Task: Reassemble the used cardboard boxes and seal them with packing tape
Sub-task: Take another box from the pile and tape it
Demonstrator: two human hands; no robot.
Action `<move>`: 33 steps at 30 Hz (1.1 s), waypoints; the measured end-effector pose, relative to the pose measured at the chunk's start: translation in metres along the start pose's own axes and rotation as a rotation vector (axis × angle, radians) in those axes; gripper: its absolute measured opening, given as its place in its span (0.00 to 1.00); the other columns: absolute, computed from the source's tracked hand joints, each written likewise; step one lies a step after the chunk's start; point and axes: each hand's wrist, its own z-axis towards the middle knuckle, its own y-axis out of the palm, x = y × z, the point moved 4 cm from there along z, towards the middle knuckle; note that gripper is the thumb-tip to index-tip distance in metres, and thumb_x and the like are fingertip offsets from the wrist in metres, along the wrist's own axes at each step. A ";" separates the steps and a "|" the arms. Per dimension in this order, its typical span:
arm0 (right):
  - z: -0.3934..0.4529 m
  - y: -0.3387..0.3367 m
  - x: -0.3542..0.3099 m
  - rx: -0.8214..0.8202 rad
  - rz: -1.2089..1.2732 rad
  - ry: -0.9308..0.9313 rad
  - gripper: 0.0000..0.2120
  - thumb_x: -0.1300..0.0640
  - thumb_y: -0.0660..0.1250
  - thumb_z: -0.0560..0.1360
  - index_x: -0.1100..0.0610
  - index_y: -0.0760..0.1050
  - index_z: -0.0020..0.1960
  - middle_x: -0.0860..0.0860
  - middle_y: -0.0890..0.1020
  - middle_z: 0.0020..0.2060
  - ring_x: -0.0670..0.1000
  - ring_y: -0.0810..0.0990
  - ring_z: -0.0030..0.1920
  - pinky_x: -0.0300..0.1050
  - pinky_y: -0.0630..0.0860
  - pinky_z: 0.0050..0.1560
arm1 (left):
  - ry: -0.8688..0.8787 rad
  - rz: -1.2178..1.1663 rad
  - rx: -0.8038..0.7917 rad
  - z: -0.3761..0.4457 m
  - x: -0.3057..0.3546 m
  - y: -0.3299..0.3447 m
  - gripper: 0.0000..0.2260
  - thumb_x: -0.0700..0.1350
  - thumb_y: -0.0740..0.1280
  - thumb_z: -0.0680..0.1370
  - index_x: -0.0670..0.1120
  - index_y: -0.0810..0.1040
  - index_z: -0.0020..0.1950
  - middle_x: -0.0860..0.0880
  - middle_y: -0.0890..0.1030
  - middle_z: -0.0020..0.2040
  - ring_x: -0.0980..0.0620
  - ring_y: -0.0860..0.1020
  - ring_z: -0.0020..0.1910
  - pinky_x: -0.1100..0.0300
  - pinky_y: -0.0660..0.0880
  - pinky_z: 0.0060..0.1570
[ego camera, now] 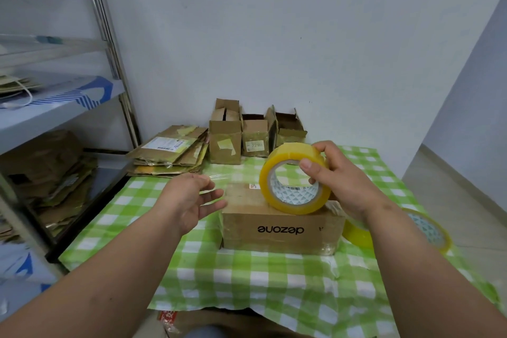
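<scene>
A closed brown cardboard box (282, 230) printed "dezone" upside down lies on the green checked tablecloth (247, 277). A yellow roll of packing tape (290, 200) stands on edge on the box top. My right hand (337, 173) grips the roll from the right, thumb on its front rim and fingers over the top. My left hand (192, 198) hovers just left of the box, palm turned right, fingers relaxed and holding nothing. A thin clear tape strip seems to stretch near its fingertips, too faint to be sure.
Three small open boxes (227, 140) stand against the back wall, with a stack of flattened boxes (170, 151) to their left. A second yellow tape roll (428, 230) lies right of the box behind my right wrist. A metal shelf (55, 118) with cardboard stands on the left.
</scene>
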 end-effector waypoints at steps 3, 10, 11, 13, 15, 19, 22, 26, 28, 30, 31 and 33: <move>0.002 -0.001 0.000 -0.014 0.008 0.033 0.26 0.28 0.71 0.59 0.39 0.73 0.53 0.40 0.78 0.36 0.54 0.81 0.49 0.60 0.78 0.53 | -0.028 0.008 0.011 -0.001 -0.003 -0.001 0.04 0.36 0.59 0.83 0.38 0.72 0.50 0.42 0.73 0.46 0.43 0.80 0.42 0.52 0.82 0.30; 0.004 0.003 0.003 -0.058 0.224 0.114 0.23 0.53 0.79 0.60 0.52 0.76 0.51 0.50 0.77 0.38 0.51 0.77 0.41 0.49 0.73 0.43 | -0.099 0.068 0.048 0.001 -0.019 -0.006 0.06 0.35 0.60 0.82 0.36 0.73 0.46 0.41 0.76 0.42 0.47 0.79 0.36 0.62 0.78 0.25; 0.003 0.004 0.003 -0.055 0.222 0.116 0.21 0.54 0.79 0.60 0.55 0.76 0.49 0.51 0.78 0.38 0.51 0.77 0.40 0.48 0.73 0.41 | -0.103 0.070 0.051 0.002 -0.021 -0.008 0.06 0.36 0.60 0.82 0.36 0.74 0.46 0.41 0.76 0.42 0.48 0.79 0.36 0.62 0.78 0.25; 0.003 0.003 0.005 -0.037 0.230 0.124 0.20 0.51 0.77 0.59 0.57 0.76 0.47 0.54 0.78 0.38 0.53 0.77 0.39 0.48 0.74 0.41 | -0.107 0.080 0.062 0.003 -0.023 -0.011 0.07 0.36 0.61 0.82 0.36 0.74 0.46 0.42 0.77 0.42 0.48 0.79 0.36 0.60 0.78 0.27; 0.003 0.002 0.010 -0.024 0.253 0.135 0.22 0.49 0.76 0.58 0.58 0.75 0.47 0.56 0.78 0.39 0.54 0.78 0.41 0.52 0.74 0.44 | -0.108 0.111 0.070 0.004 -0.027 -0.013 0.07 0.37 0.62 0.81 0.38 0.75 0.45 0.43 0.78 0.41 0.50 0.79 0.37 0.59 0.76 0.31; -0.001 0.004 0.012 -0.022 0.251 0.117 0.27 0.48 0.75 0.57 0.61 0.74 0.50 0.56 0.79 0.42 0.52 0.79 0.42 0.50 0.72 0.43 | -0.128 0.168 0.081 0.007 -0.038 -0.017 0.06 0.38 0.64 0.80 0.42 0.77 0.45 0.47 0.80 0.40 0.52 0.78 0.37 0.58 0.71 0.35; -0.002 0.006 0.014 -0.007 0.253 0.095 0.26 0.48 0.75 0.57 0.61 0.74 0.49 0.56 0.80 0.43 0.51 0.80 0.43 0.48 0.74 0.42 | -0.149 0.192 0.098 0.009 -0.045 -0.015 0.05 0.39 0.65 0.79 0.42 0.78 0.44 0.47 0.81 0.41 0.51 0.77 0.38 0.58 0.70 0.35; -0.004 0.007 0.023 0.018 0.273 0.090 0.22 0.52 0.76 0.59 0.57 0.75 0.50 0.55 0.83 0.44 0.54 0.82 0.46 0.50 0.76 0.46 | -0.144 0.240 0.086 0.007 -0.049 -0.009 0.03 0.41 0.68 0.77 0.43 0.81 0.48 0.47 0.81 0.41 0.51 0.77 0.37 0.58 0.70 0.35; -0.005 0.007 0.027 0.035 0.253 0.089 0.27 0.49 0.76 0.55 0.57 0.76 0.52 0.55 0.83 0.44 0.54 0.82 0.46 0.50 0.76 0.46 | -0.134 0.259 0.081 0.005 -0.049 -0.007 0.02 0.41 0.70 0.76 0.44 0.81 0.47 0.48 0.81 0.39 0.50 0.77 0.37 0.57 0.69 0.37; -0.005 0.007 0.028 0.039 0.242 0.086 0.28 0.48 0.75 0.55 0.56 0.76 0.52 0.54 0.83 0.44 0.54 0.82 0.46 0.50 0.76 0.46 | -0.103 0.280 0.086 0.005 -0.046 -0.007 0.01 0.40 0.70 0.76 0.45 0.78 0.45 0.47 0.80 0.41 0.50 0.77 0.40 0.56 0.69 0.38; -0.005 0.008 0.029 0.040 0.243 0.081 0.28 0.47 0.75 0.55 0.56 0.76 0.52 0.54 0.83 0.44 0.54 0.82 0.46 0.50 0.77 0.46 | -0.072 0.298 0.092 0.007 -0.043 -0.007 0.04 0.39 0.70 0.76 0.46 0.77 0.43 0.47 0.80 0.42 0.49 0.76 0.41 0.56 0.70 0.38; -0.006 0.008 0.029 0.043 0.252 0.072 0.26 0.48 0.76 0.57 0.55 0.77 0.52 0.54 0.83 0.44 0.55 0.83 0.47 0.51 0.77 0.48 | 0.000 0.365 0.102 0.008 -0.038 -0.005 0.06 0.37 0.69 0.76 0.46 0.76 0.41 0.46 0.78 0.42 0.49 0.74 0.41 0.56 0.70 0.38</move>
